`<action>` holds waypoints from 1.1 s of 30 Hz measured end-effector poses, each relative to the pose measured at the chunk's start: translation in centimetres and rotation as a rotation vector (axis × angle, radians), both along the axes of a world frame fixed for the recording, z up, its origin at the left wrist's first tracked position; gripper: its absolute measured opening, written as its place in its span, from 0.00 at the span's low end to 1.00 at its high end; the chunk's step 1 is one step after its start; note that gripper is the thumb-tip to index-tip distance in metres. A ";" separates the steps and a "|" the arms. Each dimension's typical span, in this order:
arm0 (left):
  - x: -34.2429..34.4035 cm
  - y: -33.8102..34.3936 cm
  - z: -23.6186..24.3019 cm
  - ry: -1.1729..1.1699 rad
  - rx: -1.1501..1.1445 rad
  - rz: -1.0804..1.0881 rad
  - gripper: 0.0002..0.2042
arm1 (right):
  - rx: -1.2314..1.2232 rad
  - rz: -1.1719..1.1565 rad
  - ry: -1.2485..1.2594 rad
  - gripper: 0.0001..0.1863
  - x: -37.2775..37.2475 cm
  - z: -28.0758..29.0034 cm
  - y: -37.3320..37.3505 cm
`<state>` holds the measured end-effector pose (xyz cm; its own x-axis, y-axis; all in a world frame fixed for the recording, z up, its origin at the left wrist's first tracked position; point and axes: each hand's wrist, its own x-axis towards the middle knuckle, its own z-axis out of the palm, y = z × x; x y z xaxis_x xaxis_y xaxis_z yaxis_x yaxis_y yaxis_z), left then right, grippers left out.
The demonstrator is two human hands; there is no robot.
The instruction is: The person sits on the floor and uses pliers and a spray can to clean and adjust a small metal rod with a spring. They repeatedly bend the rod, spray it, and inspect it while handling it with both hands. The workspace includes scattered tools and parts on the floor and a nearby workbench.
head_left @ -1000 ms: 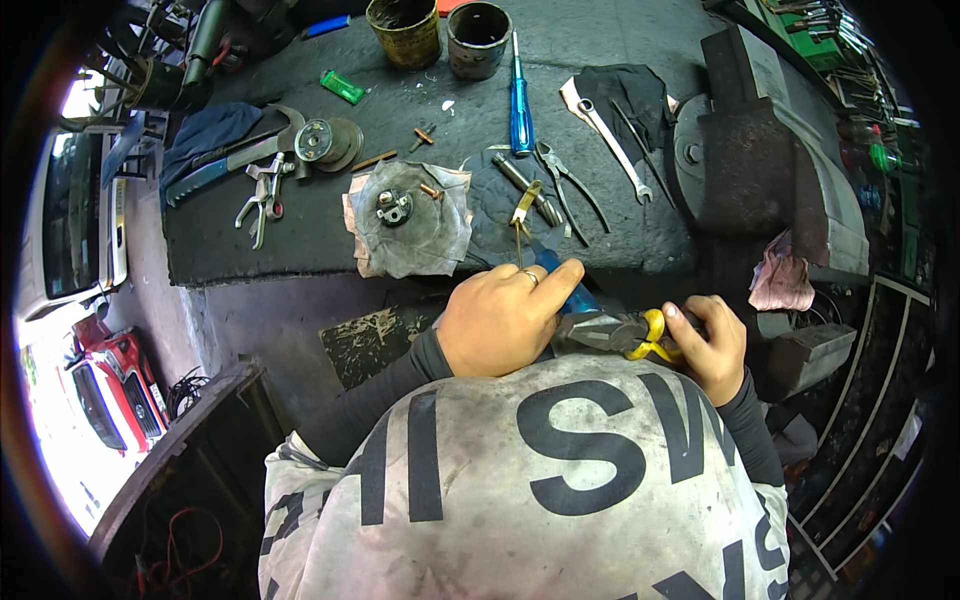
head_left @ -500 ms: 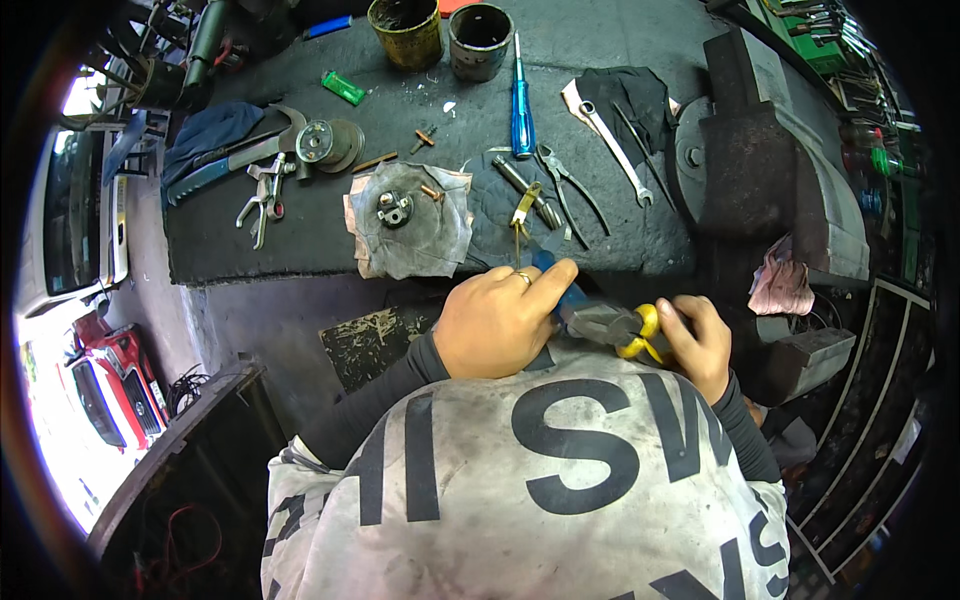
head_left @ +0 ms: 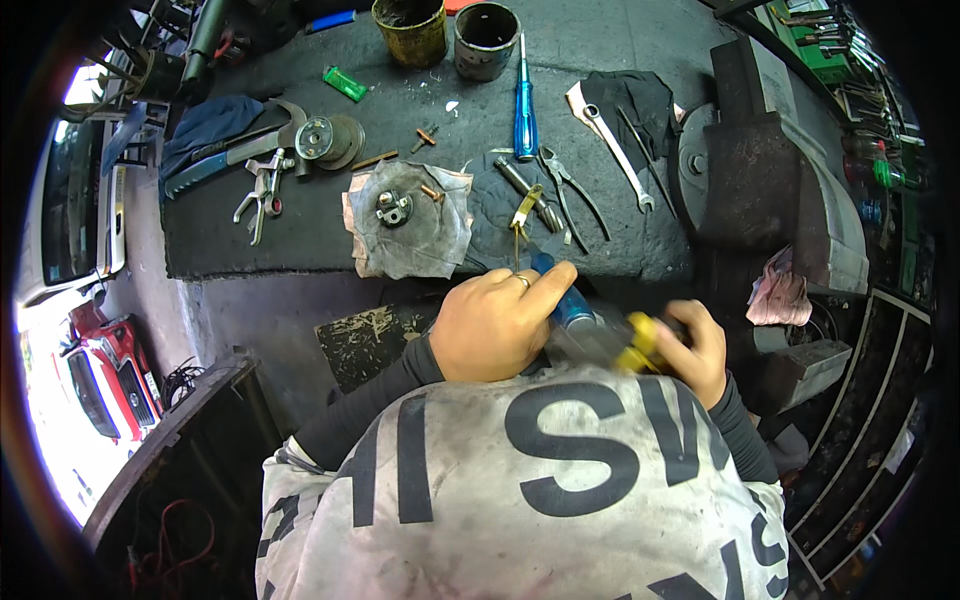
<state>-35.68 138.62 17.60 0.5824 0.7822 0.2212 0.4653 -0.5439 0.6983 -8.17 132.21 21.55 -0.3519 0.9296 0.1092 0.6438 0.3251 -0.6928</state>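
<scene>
At the bench's near edge my left hand (head_left: 492, 326) is closed around a blue-handled screwdriver (head_left: 573, 308), its handle end angled toward my right side. The screwdriver's tip is hidden by the hand. My right hand (head_left: 698, 350) grips yellow-handled pliers (head_left: 640, 345), whose dark head is smeared by motion close to the screwdriver's handle end. Just beyond my left fingers, a brass-coloured strip (head_left: 524, 204) with a thin stem rests by a metal cylinder (head_left: 517, 178). Whether the left fingers touch the stem cannot be made out.
On the bench lie bare metal pliers (head_left: 570, 190), another blue screwdriver (head_left: 525, 120), a wrench (head_left: 620, 160) and a hammer (head_left: 235, 155). A stained cloth (head_left: 440, 240) carries a small dark round part (head_left: 393, 210). Two tins (head_left: 487, 45) stand at the back; a vise (head_left: 765, 180) is right.
The pliers in my right hand have swung slightly down and left and are now more blurred. My left hand stays in nearly the same place on the screwdriver.
</scene>
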 end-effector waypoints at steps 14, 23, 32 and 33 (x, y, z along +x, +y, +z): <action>-0.2 0.3 0.7 0.010 -0.096 0.005 0.26 | -0.015 -0.054 0.110 0.16 -0.7 0.1 0.2; -0.2 0.0 -0.4 -0.010 0.024 -0.030 0.25 | -0.053 -0.336 0.493 0.52 -0.2 -6.4 -4.2; -0.3 -0.1 -0.3 -0.007 0.057 -0.079 0.23 | -0.328 -0.655 0.561 0.48 -1.1 -8.9 -2.5; -0.2 -0.1 -0.3 -0.008 0.060 -0.073 0.23 | -0.331 -0.654 0.558 0.48 -1.2 -9.1 -2.5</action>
<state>-35.86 138.55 17.31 0.6353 0.7230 0.2714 0.4176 -0.6173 0.6668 -9.36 129.69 12.44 0.2789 0.9389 -0.2019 0.1741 -0.2562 -0.9508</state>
